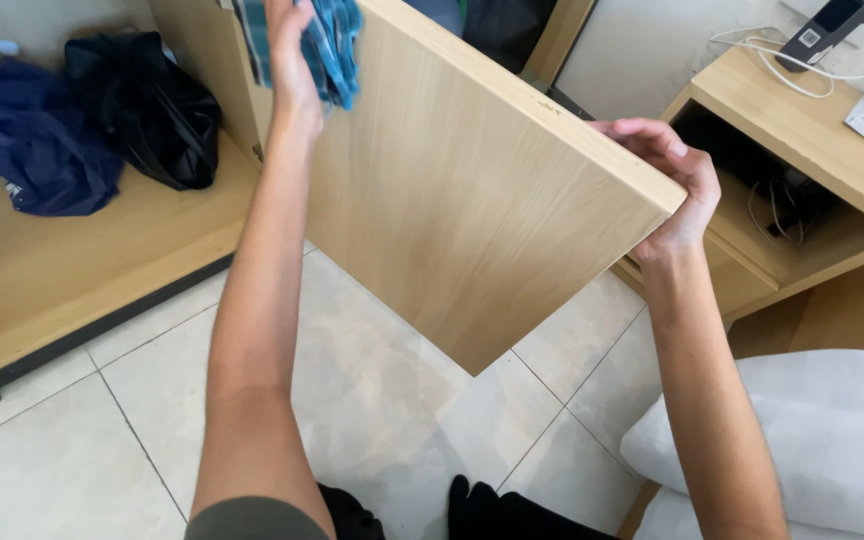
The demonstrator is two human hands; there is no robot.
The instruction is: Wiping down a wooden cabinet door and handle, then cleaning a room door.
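A light wooden cabinet door (462,190) swings open in front of me, filling the middle of the view. My right hand (674,185) grips its outer edge, fingers curled over the top corner. My left hand (292,60) is raised at the top of the door and holds a blue checked cloth (337,45) pressed against the wood. Both forearms reach up from the bottom of the frame.
A low wooden shelf (82,270) at left carries a dark blue garment (37,140) and a black bag (147,105). At right stands a wooden bedside table (802,110) with cables and a dark handset (827,25). White pillows (812,440) lie at lower right on the tiled floor's edge.
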